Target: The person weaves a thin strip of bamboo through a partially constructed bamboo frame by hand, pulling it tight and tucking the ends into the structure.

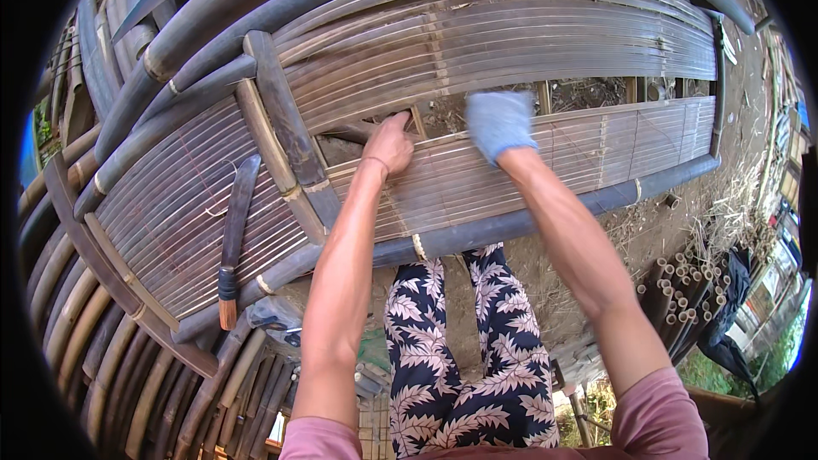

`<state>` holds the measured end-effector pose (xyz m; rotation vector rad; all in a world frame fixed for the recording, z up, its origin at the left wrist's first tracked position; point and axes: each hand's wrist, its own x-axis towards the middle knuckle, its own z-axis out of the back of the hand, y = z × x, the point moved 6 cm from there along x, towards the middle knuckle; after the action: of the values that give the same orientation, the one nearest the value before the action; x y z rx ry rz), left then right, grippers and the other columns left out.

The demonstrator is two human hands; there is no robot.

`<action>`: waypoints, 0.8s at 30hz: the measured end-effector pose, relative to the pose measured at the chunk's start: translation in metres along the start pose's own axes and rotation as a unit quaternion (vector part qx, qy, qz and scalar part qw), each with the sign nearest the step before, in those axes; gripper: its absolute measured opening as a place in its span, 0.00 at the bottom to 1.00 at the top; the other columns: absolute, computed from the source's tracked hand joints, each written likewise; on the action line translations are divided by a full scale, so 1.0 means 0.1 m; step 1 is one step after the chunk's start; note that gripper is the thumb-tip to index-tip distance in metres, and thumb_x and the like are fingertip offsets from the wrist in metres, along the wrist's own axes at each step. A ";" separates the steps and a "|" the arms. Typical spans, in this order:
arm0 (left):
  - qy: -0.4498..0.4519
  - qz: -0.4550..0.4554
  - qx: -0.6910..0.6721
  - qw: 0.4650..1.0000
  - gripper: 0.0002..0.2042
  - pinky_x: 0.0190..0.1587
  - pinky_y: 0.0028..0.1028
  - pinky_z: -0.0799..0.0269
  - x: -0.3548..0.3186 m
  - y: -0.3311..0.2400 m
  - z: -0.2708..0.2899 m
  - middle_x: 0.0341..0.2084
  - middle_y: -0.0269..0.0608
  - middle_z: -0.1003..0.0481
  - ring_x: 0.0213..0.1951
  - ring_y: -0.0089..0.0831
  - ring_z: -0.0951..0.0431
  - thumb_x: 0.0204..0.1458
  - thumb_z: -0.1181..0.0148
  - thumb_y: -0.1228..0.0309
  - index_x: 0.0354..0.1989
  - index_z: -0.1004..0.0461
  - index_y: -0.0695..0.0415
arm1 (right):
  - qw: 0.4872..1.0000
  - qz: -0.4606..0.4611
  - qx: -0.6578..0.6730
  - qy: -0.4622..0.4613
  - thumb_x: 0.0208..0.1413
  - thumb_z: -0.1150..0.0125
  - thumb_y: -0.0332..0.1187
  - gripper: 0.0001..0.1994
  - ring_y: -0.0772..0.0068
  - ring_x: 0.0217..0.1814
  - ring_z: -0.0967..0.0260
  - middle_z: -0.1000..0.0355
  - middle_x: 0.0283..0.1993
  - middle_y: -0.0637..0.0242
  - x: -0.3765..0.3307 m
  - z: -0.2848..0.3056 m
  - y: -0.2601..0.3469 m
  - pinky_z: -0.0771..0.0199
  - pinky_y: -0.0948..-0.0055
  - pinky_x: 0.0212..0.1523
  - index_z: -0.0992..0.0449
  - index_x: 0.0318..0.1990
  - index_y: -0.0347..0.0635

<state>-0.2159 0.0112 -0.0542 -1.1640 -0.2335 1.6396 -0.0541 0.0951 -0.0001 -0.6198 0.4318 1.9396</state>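
From the head camera, the bare left hand (390, 143) presses on the near slatted bamboo panel (511, 175), its fingers curled over the panel's far edge at the gap; whether it truly clamps the slats cannot be told. The right hand (499, 123), in a pale blue glove, lies on the same edge just beside it, fingers bent over the slats. A long knife (233, 234) with a wooden handle rests on the left panel (170, 213), well apart from both hands.
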 end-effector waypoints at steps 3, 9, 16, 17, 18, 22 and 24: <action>0.081 0.052 -0.067 0.993 0.18 0.54 0.42 0.31 0.18 0.08 -0.13 0.44 0.66 0.25 0.51 0.59 0.27 0.49 0.50 0.75 0.49 0.27 0.66 | 0.993 0.047 0.108 0.019 0.54 0.47 0.34 0.11 0.52 0.40 0.21 0.21 0.34 0.52 0.15 -0.21 0.48 0.22 0.56 0.39 0.17 0.32 0.45; 0.122 0.025 -0.121 0.985 0.15 0.52 0.38 0.29 0.16 0.01 -0.20 0.41 0.61 0.23 0.48 0.54 0.23 0.52 0.45 0.68 0.44 0.23 0.64 | 0.961 0.174 0.204 0.064 0.57 0.50 0.37 0.14 0.43 0.46 0.25 0.23 0.44 0.48 0.23 -0.64 0.40 0.24 0.49 0.43 0.20 0.39 0.40; -0.072 0.096 -0.105 0.987 0.10 0.43 0.35 0.26 -0.23 -0.07 0.38 0.32 0.52 0.20 0.37 0.46 0.20 0.49 0.39 0.65 0.34 0.18 0.57 | 0.956 0.082 0.204 -0.192 0.50 0.41 0.33 0.10 0.49 0.45 0.27 0.25 0.40 0.55 -0.35 0.21 0.25 0.30 0.53 0.55 0.22 0.40 0.44; -0.075 0.088 -0.131 0.985 0.09 0.42 0.31 0.27 -0.31 -0.06 0.47 0.31 0.46 0.19 0.35 0.37 0.20 0.49 0.37 0.66 0.33 0.17 0.58 | 0.936 0.109 0.226 -0.249 0.49 0.40 0.32 0.11 0.51 0.48 0.28 0.26 0.43 0.58 -0.53 0.32 0.29 0.32 0.53 0.58 0.23 0.41 0.45; -0.036 0.083 -0.196 0.976 0.09 0.41 0.29 0.28 -0.36 -0.12 0.45 0.30 0.42 0.20 0.34 0.32 0.22 0.50 0.37 0.67 0.33 0.18 0.59 | 0.913 0.132 0.239 -0.304 0.49 0.39 0.31 0.12 0.54 0.50 0.30 0.27 0.45 0.60 -0.70 0.40 0.29 0.34 0.53 0.60 0.24 0.42 0.46; 0.113 0.052 -0.308 0.943 0.09 0.42 0.25 0.29 -0.66 -0.50 0.33 0.30 0.34 0.20 0.35 0.22 0.25 0.52 0.35 0.68 0.33 0.18 0.62 | 0.885 0.173 0.320 -0.292 0.46 0.33 0.31 0.15 0.55 0.53 0.32 0.28 0.48 0.64 -1.08 0.27 0.40 0.37 0.54 0.60 0.25 0.43 0.47; 0.158 0.054 -0.307 0.937 0.10 0.44 0.25 0.29 -0.71 -0.69 0.30 0.30 0.34 0.20 0.36 0.21 0.25 0.53 0.34 0.67 0.34 0.18 0.62 | 0.884 0.207 0.335 -0.253 0.51 0.37 0.33 0.09 0.53 0.51 0.32 0.28 0.45 0.62 -1.39 0.13 0.29 0.34 0.56 0.54 0.25 0.40 0.46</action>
<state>-0.1982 -0.0061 0.0464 -1.9239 -0.5045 1.4814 -0.0337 -0.0103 0.0933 0.4604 0.8864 2.0645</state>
